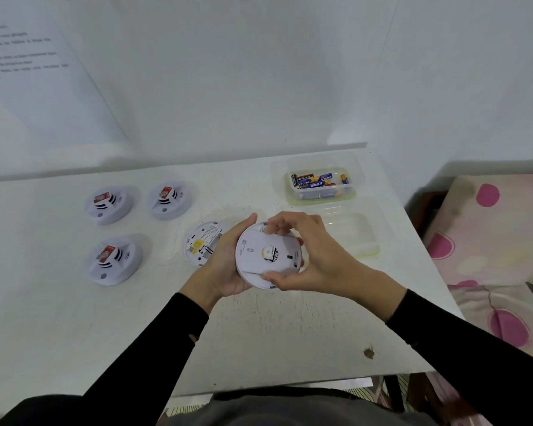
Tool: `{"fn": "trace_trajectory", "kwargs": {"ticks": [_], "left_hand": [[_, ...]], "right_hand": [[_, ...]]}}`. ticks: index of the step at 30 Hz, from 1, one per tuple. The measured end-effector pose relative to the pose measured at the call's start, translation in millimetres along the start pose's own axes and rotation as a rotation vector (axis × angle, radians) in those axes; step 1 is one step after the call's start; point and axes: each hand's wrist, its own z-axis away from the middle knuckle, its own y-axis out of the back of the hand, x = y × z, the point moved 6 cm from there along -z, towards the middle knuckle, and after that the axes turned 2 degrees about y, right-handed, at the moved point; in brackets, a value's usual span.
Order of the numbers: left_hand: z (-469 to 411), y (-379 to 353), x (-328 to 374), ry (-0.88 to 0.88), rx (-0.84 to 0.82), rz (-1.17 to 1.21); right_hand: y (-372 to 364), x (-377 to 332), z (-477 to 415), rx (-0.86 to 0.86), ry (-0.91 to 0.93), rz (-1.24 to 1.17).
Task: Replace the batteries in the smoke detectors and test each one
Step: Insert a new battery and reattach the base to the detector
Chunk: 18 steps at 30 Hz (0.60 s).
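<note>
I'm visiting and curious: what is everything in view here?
Round white plastic smoke detectors with red labels: three, white, table's left.
Round white detector piece with yellow sticker: one, white, lying mid-table.
Round white held detector: one, white, in both hands.
Clear plastic box of batteries: one, transparent, table's far right.
Clear plastic lid or tub: one, green-rimmed, nearer than that box.
White table: one, white, underneath.
Pink-spotted cloth: one, right of table.
Left hand, right hand: gripping held detector.

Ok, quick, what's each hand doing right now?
Left hand: closed, holding the white smoke detector by its edge.
Right hand: closed, gripping the same detector's rim between fingers and thumb.
</note>
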Motion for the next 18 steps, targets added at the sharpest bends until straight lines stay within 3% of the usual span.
{"fn": "trace_trajectory", "kwargs": {"ticks": [18], "left_hand": [[-7.6,0.1,3.5,-0.007,0.025,-0.074]], "right_hand": [[-4.5,-5.6,-10.9,-0.063,0.124,0.077]]}}
